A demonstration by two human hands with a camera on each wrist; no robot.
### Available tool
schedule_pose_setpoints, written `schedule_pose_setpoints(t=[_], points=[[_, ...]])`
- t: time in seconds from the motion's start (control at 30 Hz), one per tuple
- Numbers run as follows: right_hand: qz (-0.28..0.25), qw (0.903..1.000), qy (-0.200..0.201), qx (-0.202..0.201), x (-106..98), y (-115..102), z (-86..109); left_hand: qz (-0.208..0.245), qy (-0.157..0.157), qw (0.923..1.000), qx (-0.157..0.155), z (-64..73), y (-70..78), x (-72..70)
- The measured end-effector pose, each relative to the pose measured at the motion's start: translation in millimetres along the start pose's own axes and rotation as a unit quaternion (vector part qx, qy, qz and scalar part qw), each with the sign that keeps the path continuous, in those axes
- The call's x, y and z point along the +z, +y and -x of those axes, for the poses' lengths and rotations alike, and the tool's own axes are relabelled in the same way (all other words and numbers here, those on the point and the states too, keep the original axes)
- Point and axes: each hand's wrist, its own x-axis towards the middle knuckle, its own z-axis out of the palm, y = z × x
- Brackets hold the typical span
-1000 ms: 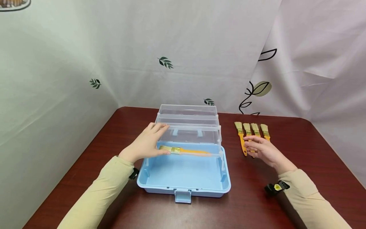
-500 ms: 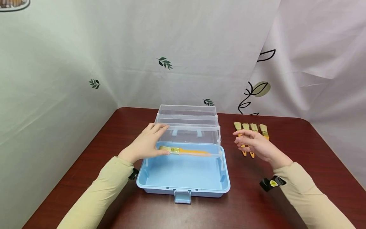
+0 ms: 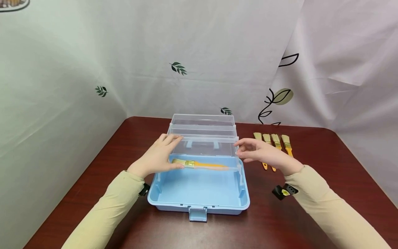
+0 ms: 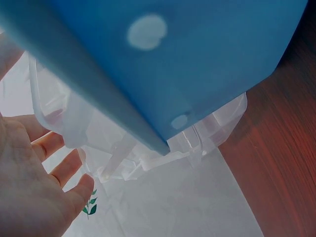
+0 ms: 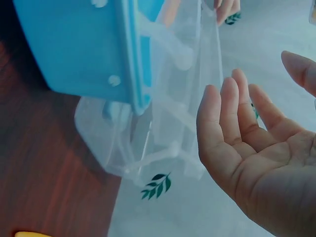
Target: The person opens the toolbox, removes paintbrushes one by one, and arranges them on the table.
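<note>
A light blue toolbox (image 3: 199, 190) stands opened on the table, its clear plastic trays (image 3: 203, 130) raised in tiers at the back. My left hand (image 3: 155, 157) holds the left end of the trays, thumb low in front and fingers higher up. In the left wrist view, its fingertips (image 4: 69, 168) lie against the clear plastic. A paintbrush (image 3: 199, 164) with a yellow handle lies across the lowest tray, partly seen through plastic. My right hand (image 3: 267, 154) is beside the trays' right end, fingers loosely bent and holding nothing. Contact with the plastic cannot be made out.
Several more paintbrushes (image 3: 276, 139) lie side by side on the dark red table (image 3: 326, 155) to the right, partly hidden by my right hand. A blue latch (image 3: 198, 213) hangs down at the box's front. White cloth (image 3: 202, 45) hangs behind the table.
My right hand has moved left, from over the row of paintbrushes to the right end of the clear trays. My left hand stays in place, and the toolbox has not moved.
</note>
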Motion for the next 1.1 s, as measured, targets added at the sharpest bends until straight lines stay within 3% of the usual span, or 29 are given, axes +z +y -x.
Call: schedule_pose_setpoints(t=[0.37, 0.57, 0.87, 1.1], points=[[0.065, 0.9953, -0.050, -0.051, 13.2, -17.0, -19.4, 0.005, -0.002, 1.0000, -0.004, -0.5, 0.0, 0.8], [0.104, 0.9906, -0.067, -0.058, 26.0, -23.2, -33.1, 0.008, -0.004, 0.9999, -0.009, 0.1, 0.0, 0.2], [0.129, 0.9878, -0.070, -0.052, 41.2, -26.5, -49.1, 0.004, -0.003, 1.0000, -0.006, 0.3, -0.9, 0.8], [0.183, 0.9784, -0.069, -0.068, 50.4, -27.2, -60.5, 0.005, -0.001, 1.0000, -0.005, 0.2, -1.5, 1.5]])
